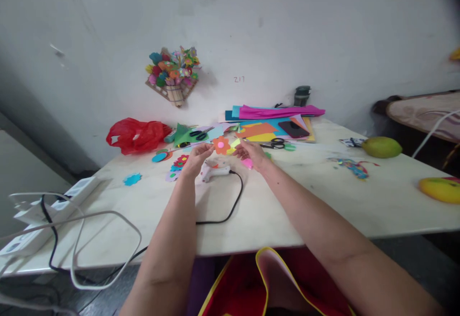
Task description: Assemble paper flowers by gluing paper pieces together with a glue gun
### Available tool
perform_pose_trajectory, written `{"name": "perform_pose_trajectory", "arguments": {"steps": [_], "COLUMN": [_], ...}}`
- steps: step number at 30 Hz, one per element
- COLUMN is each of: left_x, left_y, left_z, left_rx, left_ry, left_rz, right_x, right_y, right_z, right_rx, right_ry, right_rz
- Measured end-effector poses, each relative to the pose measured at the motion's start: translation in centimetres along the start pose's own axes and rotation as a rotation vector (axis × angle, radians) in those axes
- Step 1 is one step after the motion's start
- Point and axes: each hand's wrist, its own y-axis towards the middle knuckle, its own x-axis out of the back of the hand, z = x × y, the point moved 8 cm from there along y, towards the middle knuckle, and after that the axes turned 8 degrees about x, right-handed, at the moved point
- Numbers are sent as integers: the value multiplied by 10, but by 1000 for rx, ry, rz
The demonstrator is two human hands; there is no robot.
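Observation:
An orange paper flower (221,145) with a pink centre is held up by its left edge in my left hand (200,156), its fingers pinched together. At the flower's right side, my right hand (249,152) has its fingers closed on a yellow paper piece (234,144). Just below both hands a white glue gun (214,171) lies on the table with a black cord. Red, blue and purple paper flowers (180,161) lie left of the glue gun. A small pink paper piece (247,163) rests under my right hand.
Scissors (277,143), coloured sheets (257,131) and a phone (293,129) lie at the back. A red plastic bag (136,135) sits back left, a power strip (77,191) with cables at the left edge. A green mango (381,147) and a yellow one (439,190) lie right.

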Motion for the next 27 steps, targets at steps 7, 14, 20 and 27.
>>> {"name": "perform_pose_trajectory", "arguments": {"steps": [7,14,20,27], "left_x": [-25,-29,-15,68], "left_y": [-3,-3,-5,-7], "left_z": [1,2,-10,-4], "left_rx": [32,18,-8,46], "left_ry": [88,174,288,325], "left_rz": [132,129,-5,-401], "right_x": [-14,-15,-14,-3], "right_y": [-5,-3,-4,-4], "right_z": [0,-8,-4,-3], "right_rx": [-5,-34,-7,-71], "right_ry": [-46,-69,-67,-34], "right_rz": [130,89,72,-7]}}
